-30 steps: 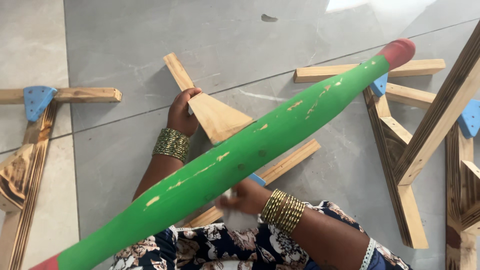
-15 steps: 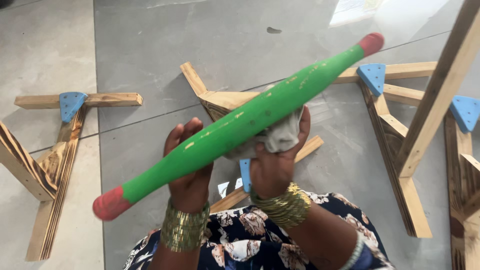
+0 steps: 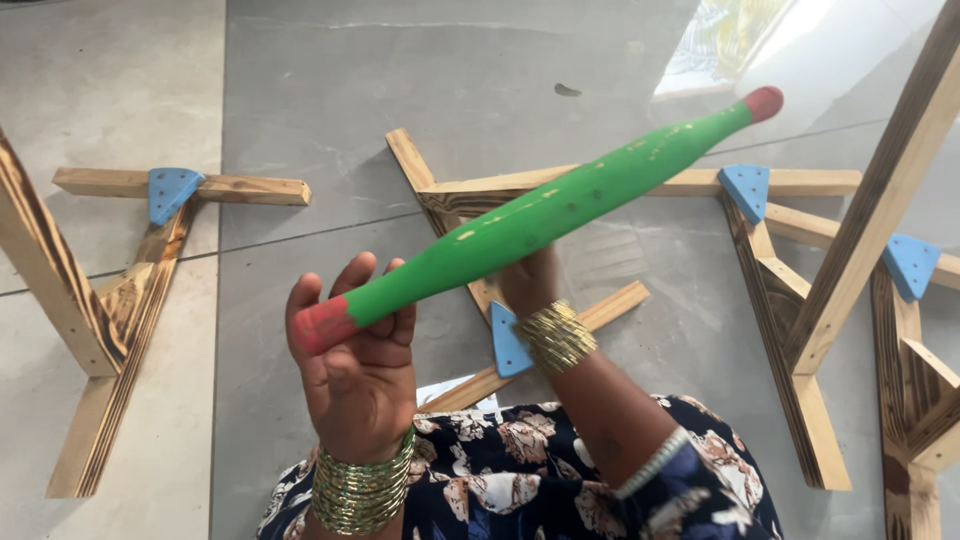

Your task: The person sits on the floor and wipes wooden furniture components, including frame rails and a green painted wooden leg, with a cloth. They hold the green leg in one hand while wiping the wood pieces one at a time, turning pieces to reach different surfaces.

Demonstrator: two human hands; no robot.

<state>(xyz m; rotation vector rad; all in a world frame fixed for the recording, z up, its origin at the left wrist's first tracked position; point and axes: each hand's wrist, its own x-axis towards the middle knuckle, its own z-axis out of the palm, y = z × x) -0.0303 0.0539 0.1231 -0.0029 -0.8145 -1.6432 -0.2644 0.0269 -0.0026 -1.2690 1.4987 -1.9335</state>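
At centre, a green tapered stick [image 3: 540, 215] with red ends slants toward two o'clock, its near end gripped by the left hand [image 3: 355, 360]. Mostly hidden behind the stick, the right hand [image 3: 528, 283] touches its middle; whether it clasps is unclear. Below lies a wooden frame [image 3: 590, 185], partly covered.

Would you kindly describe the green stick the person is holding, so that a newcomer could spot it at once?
Above the grey tiled floor, among wooden frames with blue corner brackets, the left hand holds one end of a long green stick, and the right hand is behind its middle. It slants up to the right. Unlike the bare wood around it, it is round, painted bright green, with red tips.
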